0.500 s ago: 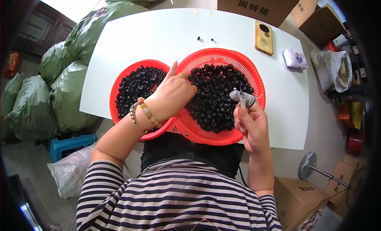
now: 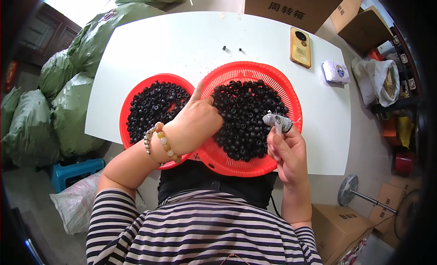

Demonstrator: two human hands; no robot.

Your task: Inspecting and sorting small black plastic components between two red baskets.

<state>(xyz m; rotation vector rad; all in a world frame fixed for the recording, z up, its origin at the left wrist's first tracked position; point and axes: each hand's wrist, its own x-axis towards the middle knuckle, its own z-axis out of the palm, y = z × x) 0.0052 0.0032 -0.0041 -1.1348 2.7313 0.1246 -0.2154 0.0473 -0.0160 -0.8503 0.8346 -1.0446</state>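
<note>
Above the left rim of the larger red plastic basket (image 2: 291, 94), my left hand (image 2: 200, 121) reaches over its heap of small black ring-shaped parts (image 2: 243, 123). One outer finger sticks out; the others curl down, and whatever they pinch is hidden. My right hand (image 2: 289, 151) is at the basket's right side, closed on a small pointed tool (image 2: 278, 124) with a pale, see-through grip and thin dark tip. A grey cover (image 2: 277, 121) wraps one fingertip of that hand. Under my left wrist, a smaller red basket (image 2: 125, 105) holds more black parts.
Two loose black bits (image 2: 232, 48) lie on the white table (image 2: 150, 41). A yellow-cased phone (image 2: 300, 48) and a tissue pack (image 2: 336, 72) sit at the right. Green sacks (image 2: 75, 112) stand left, beside a blue stool (image 2: 75, 174). Cardboard boxes (image 2: 289, 10) are behind the table.
The whole view has shifted slightly, so the table and baskets appear lower and further left. Both hands keep nearly the same places at the larger basket, and the tool stays in my right hand.
</note>
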